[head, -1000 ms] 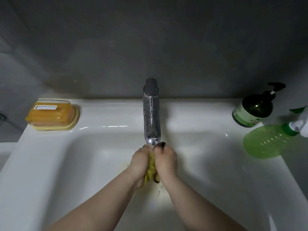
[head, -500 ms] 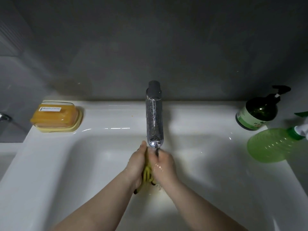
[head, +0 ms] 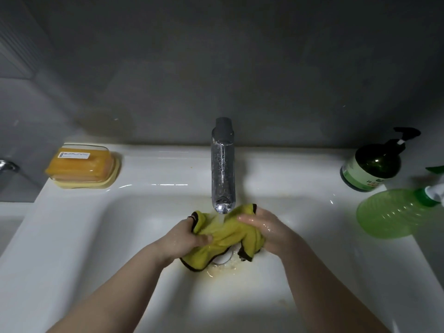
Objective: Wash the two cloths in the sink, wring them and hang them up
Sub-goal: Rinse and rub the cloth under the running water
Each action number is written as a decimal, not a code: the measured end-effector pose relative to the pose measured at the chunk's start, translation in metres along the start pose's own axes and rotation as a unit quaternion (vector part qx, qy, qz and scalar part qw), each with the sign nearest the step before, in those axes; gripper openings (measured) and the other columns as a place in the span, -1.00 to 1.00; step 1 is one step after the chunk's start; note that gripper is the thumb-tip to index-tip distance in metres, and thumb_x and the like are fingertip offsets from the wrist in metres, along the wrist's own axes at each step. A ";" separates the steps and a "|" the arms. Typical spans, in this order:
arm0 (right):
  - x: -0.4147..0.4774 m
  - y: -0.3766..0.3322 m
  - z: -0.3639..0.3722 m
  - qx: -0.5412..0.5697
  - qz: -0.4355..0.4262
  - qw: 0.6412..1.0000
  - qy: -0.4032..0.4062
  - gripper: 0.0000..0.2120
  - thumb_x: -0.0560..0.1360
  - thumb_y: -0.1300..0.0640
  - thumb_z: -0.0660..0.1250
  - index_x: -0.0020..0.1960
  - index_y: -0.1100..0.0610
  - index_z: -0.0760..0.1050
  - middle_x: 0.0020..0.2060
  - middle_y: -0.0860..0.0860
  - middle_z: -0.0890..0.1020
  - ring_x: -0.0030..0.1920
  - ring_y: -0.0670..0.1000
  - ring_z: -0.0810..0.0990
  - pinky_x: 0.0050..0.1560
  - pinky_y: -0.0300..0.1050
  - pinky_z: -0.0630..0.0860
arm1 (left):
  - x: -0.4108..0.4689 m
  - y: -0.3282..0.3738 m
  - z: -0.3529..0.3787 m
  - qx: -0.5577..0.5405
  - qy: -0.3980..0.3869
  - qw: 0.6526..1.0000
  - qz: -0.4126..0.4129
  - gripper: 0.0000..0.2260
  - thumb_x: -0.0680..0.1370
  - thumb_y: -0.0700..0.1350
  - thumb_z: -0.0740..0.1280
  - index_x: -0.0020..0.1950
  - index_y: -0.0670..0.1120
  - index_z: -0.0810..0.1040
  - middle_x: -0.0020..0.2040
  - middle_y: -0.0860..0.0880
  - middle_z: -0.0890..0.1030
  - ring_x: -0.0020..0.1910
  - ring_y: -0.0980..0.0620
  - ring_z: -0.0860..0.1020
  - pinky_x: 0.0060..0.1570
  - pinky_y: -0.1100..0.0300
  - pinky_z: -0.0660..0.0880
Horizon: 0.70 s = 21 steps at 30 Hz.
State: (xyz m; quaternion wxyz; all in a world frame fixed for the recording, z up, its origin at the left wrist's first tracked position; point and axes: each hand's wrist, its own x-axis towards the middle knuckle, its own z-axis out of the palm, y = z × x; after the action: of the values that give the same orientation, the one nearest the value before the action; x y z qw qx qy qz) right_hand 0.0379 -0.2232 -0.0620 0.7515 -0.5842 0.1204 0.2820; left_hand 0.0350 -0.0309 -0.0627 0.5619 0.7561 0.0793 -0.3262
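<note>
Washing stage, head view. My left hand (head: 189, 239) grips the left part of the yellow cloth (head: 225, 239), fingers curled round a bunched fold; my right hand (head: 264, 230) holds the right part, fingers closed over the fabric from above. The cloth, edged in dark binding, is spread between my two hands inside the white sink (head: 72, 236). It sits just under the mouth of the chrome tap (head: 222, 169) and above the drain (head: 224, 258), with its lower corners hanging toward the basin floor. A thin stream of water (head: 219, 218) falls onto the middle of the cloth, and the wet patch around the drain looks yellow-tinged. I judge from this that rinsing is under way and that the water does not yet run clean. On the rim stand a soap dish (head: 83, 167) with an orange bar at the left. At the right are a dark green pump bottle (head: 372, 167) and a light green spray bottle (head: 394, 212) lying beside it. Only one cloth is in view; where the second lies I cannot tell, nor whether it is washed. No rail or hook for hanging is visible. Still to do, by my reading: finish this rinse, wring the cloth, deal with the second cloth, and hang both.
</note>
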 end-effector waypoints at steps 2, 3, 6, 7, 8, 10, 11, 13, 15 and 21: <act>-0.002 -0.004 -0.007 -0.124 0.035 0.992 0.007 -0.88 0.45 0.37 0.26 -0.04 0.22 0.44 -0.20 0.12 0.56 -0.17 0.07 0.55 -0.08 -0.04 0.51 | 0.002 0.001 -0.008 0.038 0.063 0.997 0.007 -0.82 0.51 -0.19 0.30 -0.29 -0.09 0.43 -0.35 0.00 0.51 -0.37 0.08 0.47 -0.50 0.45 0.39; -0.002 -0.006 -0.009 -0.194 0.046 0.980 0.029 -0.89 0.44 0.34 0.31 -0.12 0.16 0.45 -0.23 0.08 0.56 -0.18 0.08 0.55 -0.07 -0.03 0.51 | 0.002 0.001 -0.011 0.048 0.093 0.994 0.012 -0.78 0.52 -0.17 0.28 -0.32 -0.11 0.41 -0.38 -0.01 0.47 -0.40 0.07 0.43 -0.51 0.42 0.36; -0.002 -0.006 -0.006 -0.272 0.011 0.958 0.089 -0.78 0.47 0.21 0.31 -0.32 0.06 0.37 -0.38 0.04 0.49 -0.27 0.08 0.47 -0.29 -0.10 0.42 | 0.002 0.004 -0.010 0.013 0.111 0.993 0.029 -0.75 0.56 -0.10 0.22 -0.31 -0.11 0.42 -0.42 -0.01 0.51 -0.39 0.06 0.47 -0.43 0.37 0.37; -0.001 -0.004 -0.003 -0.249 -0.009 0.964 0.096 -0.77 0.49 0.21 0.27 -0.32 0.07 0.36 -0.39 0.06 0.48 -0.30 0.08 0.46 -0.35 -0.13 0.40 | 0.001 0.005 -0.008 -0.003 0.100 0.994 0.034 -0.74 0.58 -0.07 0.18 -0.30 -0.10 0.43 -0.48 0.02 0.52 -0.44 0.10 0.49 -0.43 0.36 0.36; 0.000 -0.002 0.001 -0.209 -0.024 0.972 0.101 -0.79 0.51 0.22 0.24 -0.30 0.09 0.37 -0.38 0.08 0.49 -0.34 0.08 0.48 -0.38 -0.15 0.42 | 0.000 0.007 -0.006 -0.024 0.085 0.995 0.040 -0.73 0.59 -0.05 0.15 -0.28 -0.10 0.44 -0.55 0.06 0.53 -0.49 0.13 0.49 -0.45 0.37 0.37; 0.003 0.003 0.012 -0.100 -0.042 0.987 0.118 -0.88 0.53 0.24 0.21 -0.17 0.22 0.43 -0.37 0.11 0.54 -0.37 0.07 0.52 -0.35 -0.15 0.50 | 0.000 0.010 -0.003 -0.111 0.063 0.991 0.043 -0.73 0.60 -0.03 0.11 -0.17 -0.12 0.50 -0.50 0.05 0.60 -0.46 0.11 0.54 -0.41 0.36 0.43; 0.005 0.005 0.019 -0.040 -0.045 0.989 0.137 -0.88 0.52 0.23 0.21 -0.07 0.30 0.46 -0.35 0.14 0.56 -0.33 0.09 0.54 -0.27 -0.10 0.52 | 0.002 0.012 -0.003 -0.166 0.042 0.985 0.037 -0.71 0.60 -0.01 0.11 -0.08 -0.14 0.54 -0.39 0.01 0.65 -0.37 0.05 0.59 -0.35 0.32 0.48; 0.009 0.007 0.026 0.082 -0.038 0.981 0.171 -0.76 0.52 0.24 0.21 0.10 0.36 0.45 -0.16 0.24 0.59 -0.15 0.16 0.56 -0.07 0.02 0.51 | -0.001 0.017 -0.002 -0.273 -0.030 0.961 0.018 -0.62 0.59 0.07 0.06 0.01 -0.15 0.57 -0.29 -0.10 0.67 -0.37 -0.02 0.61 -0.39 0.28 0.53; 0.009 0.006 0.031 0.153 -0.037 0.970 0.185 -0.76 0.50 0.27 0.21 0.12 0.35 0.47 -0.09 0.28 0.57 -0.10 0.18 0.55 -0.11 0.02 0.52 | -0.001 0.021 0.003 -0.326 -0.024 0.945 -0.022 -0.53 0.57 0.16 0.03 -0.09 -0.14 0.59 -0.45 -0.09 0.64 -0.55 -0.01 0.56 -0.54 0.33 0.45; 0.013 0.017 0.071 -0.055 -0.017 0.963 0.264 -0.78 0.37 0.04 0.37 -0.35 0.12 0.44 -0.43 0.11 0.54 -0.46 0.08 0.51 -0.48 -0.13 0.47 | 0.007 0.022 0.041 -0.190 0.160 0.968 -0.030 -0.65 0.56 0.03 0.12 -0.28 -0.19 0.44 -0.58 -0.10 0.43 -0.71 0.03 0.33 -0.65 0.43 0.21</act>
State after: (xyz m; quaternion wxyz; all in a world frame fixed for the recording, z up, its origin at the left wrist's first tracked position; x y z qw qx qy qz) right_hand 0.0282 -0.1499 -0.0622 0.6641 -0.6805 0.2889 0.1113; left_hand 0.0347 -0.0773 -0.0552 0.6652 0.6753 0.2513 -0.1960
